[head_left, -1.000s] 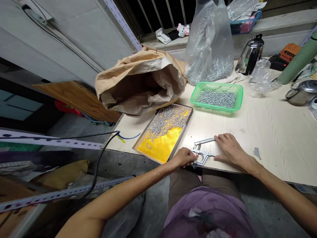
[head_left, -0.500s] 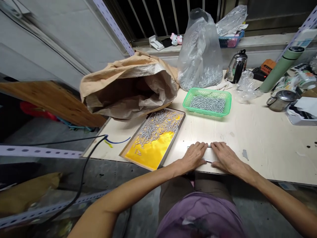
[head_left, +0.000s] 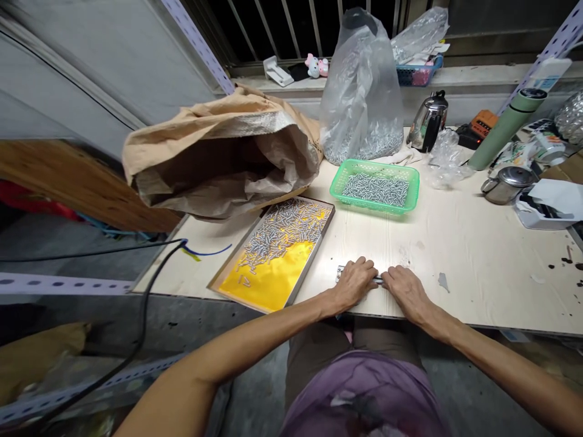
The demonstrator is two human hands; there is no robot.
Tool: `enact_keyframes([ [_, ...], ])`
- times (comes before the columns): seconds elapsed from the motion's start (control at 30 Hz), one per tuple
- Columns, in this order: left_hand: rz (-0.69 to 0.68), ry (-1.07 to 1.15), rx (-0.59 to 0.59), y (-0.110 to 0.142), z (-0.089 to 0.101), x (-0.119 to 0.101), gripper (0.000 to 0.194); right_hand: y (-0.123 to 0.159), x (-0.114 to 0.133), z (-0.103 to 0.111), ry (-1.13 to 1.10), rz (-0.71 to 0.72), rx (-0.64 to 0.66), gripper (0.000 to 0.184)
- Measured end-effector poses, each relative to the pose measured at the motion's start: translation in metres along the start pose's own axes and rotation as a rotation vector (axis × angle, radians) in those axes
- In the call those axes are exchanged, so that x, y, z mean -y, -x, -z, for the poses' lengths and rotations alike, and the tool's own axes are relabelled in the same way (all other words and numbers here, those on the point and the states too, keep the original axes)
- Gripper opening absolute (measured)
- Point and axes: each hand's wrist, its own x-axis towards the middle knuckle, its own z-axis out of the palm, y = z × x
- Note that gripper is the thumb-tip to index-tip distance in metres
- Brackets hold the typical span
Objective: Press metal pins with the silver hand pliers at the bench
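Observation:
A silver metal piece (head_left: pixel 378 280) lies across the table's front part, mostly covered by my hands. Between them only a narrow strip of it shows, and an end with what look like holes sticks out past my left hand (head_left: pixel 357 281). That hand is closed over the piece, its fingers curled down. Just to the right, my right hand (head_left: pixel 405 291) grips the other end with bent fingers. Left of my hands rests a shallow tray (head_left: pixel 314 262) with a yellow bottom and many small metal pins. Behind stands a green basket (head_left: pixel 374 209) holding similar small metal parts.
A large brown paper sack (head_left: pixel 218 133) lies with its mouth open behind the tray. Beside it stands a clear plastic bag (head_left: pixel 362 91) of metal parts. A kettle (head_left: pixel 428 121), a green flask (head_left: pixel 507 130) and a metal cup (head_left: pixel 509 185) stand at the right.
The broad flat face seen between my hands now shows as a narrow strip, so the metal piece has turned or closed up. My fingers have curled further. The whole view has shifted slightly.

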Motion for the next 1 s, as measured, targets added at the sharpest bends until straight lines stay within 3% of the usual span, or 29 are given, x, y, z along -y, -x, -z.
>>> enact_keyframes([
  [0.03, 0.003, 0.006, -0.021, 0.0, -0.001, 0.0, 0.02, -0.001, -0.003, 0.002, -0.009, -0.004, 0.0, 0.01],
  [0.17, 0.005, 0.053, -0.23, 0.01, -0.022, -0.006, 0.036, -0.007, -0.026, 0.012, -0.145, 0.046, 0.021, 0.038],
  [0.23, -0.053, 0.069, -0.311, 0.018, -0.039, -0.013, 0.039, -0.012, -0.036, 0.012, -0.174, 0.038, 0.021, 0.033],
  [0.37, -0.183, 0.134, -0.334, 0.033, -0.061, -0.031, 0.043, -0.031, -0.043, 0.008, -0.131, -0.054, -0.001, 0.019],
  [0.5, -0.177, 0.184, -0.335, 0.035, -0.059, -0.037, 0.047, -0.057, -0.03, 0.016, -0.066, -0.152, -0.025, 0.017],
  [0.57, -0.186, 0.183, -0.339, 0.033, -0.057, -0.037, 0.048, -0.066, -0.013, 0.023, -0.079, -0.051, -0.002, 0.018],
  [0.67, -0.227, 0.16, -0.348, 0.038, -0.059, -0.038, 0.046, -0.073, 0.018, 0.025, -0.171, 0.304, 0.096, 0.018],
  [0.73, -0.335, 0.143, -0.362, 0.05, -0.06, -0.039, 0.039, -0.075, 0.034, 0.02, -0.189, 0.49, 0.152, 0.015],
  [0.83, -0.461, 0.119, -0.474, 0.08, -0.052, -0.031, 0.024, -0.077, 0.047, 0.006, -0.176, 0.618, 0.157, 0.009],
  [0.9, -0.358, 0.104, -0.613, 0.099, -0.04, -0.013, 0.016, -0.077, 0.05, -0.002, -0.232, 0.661, 0.107, 0.006],
  [1.0, 0.068, 0.105, -0.78, 0.115, -0.018, 0.035, 0.016, -0.073, 0.051, -0.006, -0.409, 0.678, -0.088, 0.009],
])
